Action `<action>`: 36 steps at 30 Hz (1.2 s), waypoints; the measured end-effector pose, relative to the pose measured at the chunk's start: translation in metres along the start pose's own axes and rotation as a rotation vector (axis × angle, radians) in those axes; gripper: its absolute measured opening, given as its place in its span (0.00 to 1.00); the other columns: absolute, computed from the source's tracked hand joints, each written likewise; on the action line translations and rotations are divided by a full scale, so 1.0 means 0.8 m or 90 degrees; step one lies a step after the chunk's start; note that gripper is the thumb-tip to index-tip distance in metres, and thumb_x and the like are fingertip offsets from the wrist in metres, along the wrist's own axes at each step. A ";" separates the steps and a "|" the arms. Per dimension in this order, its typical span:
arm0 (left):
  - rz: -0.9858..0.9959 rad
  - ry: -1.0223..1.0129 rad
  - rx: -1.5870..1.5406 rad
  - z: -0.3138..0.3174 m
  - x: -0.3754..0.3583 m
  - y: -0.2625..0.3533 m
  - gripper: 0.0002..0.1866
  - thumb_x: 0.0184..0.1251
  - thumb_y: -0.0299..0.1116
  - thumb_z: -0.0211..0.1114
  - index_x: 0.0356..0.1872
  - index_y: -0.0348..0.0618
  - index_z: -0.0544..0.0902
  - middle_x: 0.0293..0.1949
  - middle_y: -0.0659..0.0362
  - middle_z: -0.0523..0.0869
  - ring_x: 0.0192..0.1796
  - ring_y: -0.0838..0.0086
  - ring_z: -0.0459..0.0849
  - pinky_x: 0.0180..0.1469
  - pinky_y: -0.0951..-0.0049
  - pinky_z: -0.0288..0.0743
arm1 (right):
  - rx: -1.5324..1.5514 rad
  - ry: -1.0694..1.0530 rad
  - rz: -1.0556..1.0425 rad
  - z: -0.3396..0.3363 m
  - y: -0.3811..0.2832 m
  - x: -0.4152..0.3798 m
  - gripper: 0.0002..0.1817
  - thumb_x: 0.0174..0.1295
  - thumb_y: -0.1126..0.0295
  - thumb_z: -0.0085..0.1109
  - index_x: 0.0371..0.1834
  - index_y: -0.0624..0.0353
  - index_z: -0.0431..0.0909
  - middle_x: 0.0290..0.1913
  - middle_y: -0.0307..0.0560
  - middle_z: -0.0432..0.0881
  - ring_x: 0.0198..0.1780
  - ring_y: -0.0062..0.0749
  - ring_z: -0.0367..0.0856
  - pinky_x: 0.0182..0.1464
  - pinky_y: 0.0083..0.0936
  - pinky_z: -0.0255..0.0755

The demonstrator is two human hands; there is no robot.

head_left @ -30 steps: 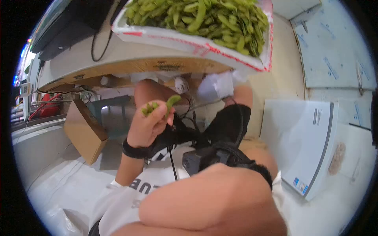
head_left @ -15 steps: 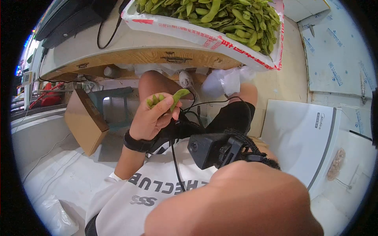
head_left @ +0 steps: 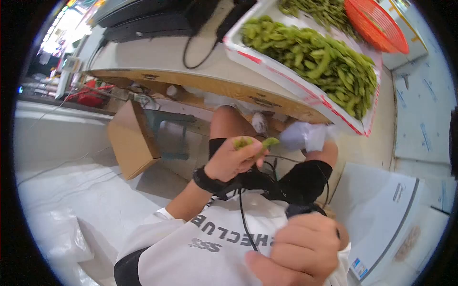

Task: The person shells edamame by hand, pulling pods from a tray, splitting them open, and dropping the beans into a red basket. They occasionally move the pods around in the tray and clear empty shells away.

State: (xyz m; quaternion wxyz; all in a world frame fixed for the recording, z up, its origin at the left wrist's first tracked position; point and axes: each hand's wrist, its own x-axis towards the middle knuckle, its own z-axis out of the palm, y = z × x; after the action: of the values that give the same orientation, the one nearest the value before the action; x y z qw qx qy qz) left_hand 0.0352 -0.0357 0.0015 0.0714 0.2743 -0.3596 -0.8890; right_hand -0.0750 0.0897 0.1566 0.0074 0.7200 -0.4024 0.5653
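L hand (head_left: 241, 155) is being held out over the person's lap, below the tabletop's front edge. Its fingers are pinching a green pod (head_left: 271, 142), one end of which is projecting past the fingertips; more pods (head_left: 242, 143) are being kept in the curl of the same hand, exact no. unclear. A black wristband (head_left: 208, 180) is encircling that wrist.

R hand (head_left: 300, 250) is hanging in front of the white shirt (head_left: 205, 233), nearer the chest, well apart from L hand. Its fingers are curling in, pressed side by side; blurred, so I can't tell if anything is being gripped.

On the tabletop (head_left: 143, 55), a white box (head_left: 286, 74) w/ red print is sitting aslant at the front edge, toward the R end; its near R corner is appearing to overhang. It is carrying a heap of green pods (head_left: 315, 59). A 2nd, darker green heap (head_left: 322, 12) is lying behind; can't tell if it's in the same box. A red basket (head_left: 381, 28) is tilting nr the box's far R corner. Toward the tabletop's L end, black equipment (head_left: 148, 33) is standing, w/ a black cable (head_left: 202, 62) looping toward the front edge.

Below tabletop level, a brown carton (head_left: 129, 143) is leaning at L; a white fridge (head_left: 374, 205) is standing at R.
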 end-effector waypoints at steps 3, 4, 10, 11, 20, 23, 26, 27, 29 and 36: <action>-0.005 -0.017 -0.003 0.001 0.001 0.001 0.13 0.74 0.37 0.57 0.41 0.36 0.80 0.27 0.58 0.82 0.16 0.89 0.63 0.16 0.88 0.52 | -0.059 -0.187 0.297 -0.032 -0.044 0.024 0.07 0.41 0.71 0.67 0.27 0.55 0.84 0.14 0.34 0.64 0.14 0.26 0.66 0.17 0.23 0.57; -0.007 -0.015 -0.001 0.003 0.001 0.001 0.13 0.73 0.37 0.57 0.41 0.36 0.80 0.27 0.58 0.82 0.16 0.90 0.63 0.16 0.88 0.52 | -0.039 -0.188 0.242 -0.034 -0.036 0.022 0.08 0.41 0.69 0.68 0.25 0.59 0.83 0.15 0.33 0.65 0.14 0.27 0.66 0.17 0.22 0.55; 0.005 -0.014 -0.007 0.005 0.000 -0.001 0.13 0.74 0.37 0.57 0.41 0.34 0.79 0.28 0.58 0.82 0.16 0.90 0.62 0.16 0.89 0.52 | -0.212 -0.032 0.274 -0.040 -0.029 -0.003 0.10 0.50 0.65 0.66 0.25 0.61 0.79 0.16 0.37 0.69 0.15 0.27 0.63 0.18 0.24 0.55; 0.000 -0.013 -0.009 0.005 0.000 -0.001 0.14 0.73 0.37 0.57 0.41 0.34 0.79 0.28 0.58 0.82 0.15 0.90 0.61 0.16 0.89 0.52 | -0.175 -0.002 0.260 -0.042 -0.022 -0.004 0.08 0.51 0.69 0.63 0.25 0.62 0.77 0.17 0.37 0.69 0.15 0.27 0.64 0.19 0.23 0.57; 0.001 -0.017 -0.001 -0.001 0.000 -0.006 0.14 0.74 0.39 0.56 0.40 0.36 0.80 0.27 0.60 0.82 0.16 0.90 0.61 0.15 0.88 0.50 | -0.156 -0.105 0.178 -0.025 -0.003 0.013 0.05 0.51 0.76 0.62 0.28 0.61 0.74 0.19 0.39 0.70 0.19 0.28 0.68 0.21 0.22 0.63; -0.008 -0.012 -0.023 -0.001 -0.001 -0.004 0.14 0.74 0.39 0.56 0.40 0.36 0.80 0.27 0.60 0.82 0.16 0.90 0.61 0.16 0.88 0.50 | -0.137 -0.158 0.095 -0.018 0.004 0.015 0.07 0.50 0.75 0.63 0.32 0.61 0.76 0.20 0.39 0.69 0.19 0.27 0.69 0.21 0.22 0.63; -0.011 -0.028 -0.046 -0.001 0.001 -0.008 0.14 0.74 0.38 0.56 0.41 0.35 0.79 0.27 0.60 0.82 0.16 0.90 0.61 0.16 0.88 0.51 | -0.125 -0.170 0.052 -0.010 0.012 0.011 0.10 0.49 0.75 0.64 0.35 0.61 0.77 0.20 0.38 0.68 0.19 0.27 0.69 0.20 0.23 0.62; 0.000 -0.028 -0.046 -0.004 0.000 -0.005 0.14 0.74 0.38 0.56 0.41 0.35 0.79 0.27 0.60 0.82 0.16 0.90 0.61 0.16 0.88 0.51 | -0.121 -0.168 0.043 -0.008 0.011 0.011 0.11 0.49 0.75 0.64 0.37 0.61 0.78 0.20 0.38 0.68 0.19 0.26 0.69 0.20 0.23 0.62; -0.005 -0.014 -0.017 -0.005 -0.004 -0.001 0.14 0.74 0.39 0.57 0.40 0.35 0.79 0.27 0.60 0.81 0.16 0.89 0.61 0.16 0.88 0.51 | -0.115 -0.165 0.033 -0.010 0.017 0.010 0.13 0.49 0.74 0.65 0.39 0.60 0.79 0.20 0.38 0.67 0.19 0.26 0.69 0.19 0.23 0.62; 0.067 0.009 0.186 0.004 -0.007 0.003 0.12 0.69 0.38 0.63 0.40 0.38 0.80 0.29 0.62 0.83 0.24 0.86 0.73 0.25 0.85 0.64 | -0.026 -0.153 0.259 -0.010 0.045 -0.038 0.15 0.53 0.73 0.67 0.45 0.60 0.82 0.21 0.39 0.69 0.20 0.30 0.72 0.21 0.27 0.67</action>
State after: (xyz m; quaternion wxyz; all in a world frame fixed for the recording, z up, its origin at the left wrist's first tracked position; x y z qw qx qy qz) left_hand 0.0383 -0.0336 0.0072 0.0799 0.2685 -0.4986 -0.8203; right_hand -0.1037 0.0866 0.1186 -0.1404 0.6859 -0.5487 0.4569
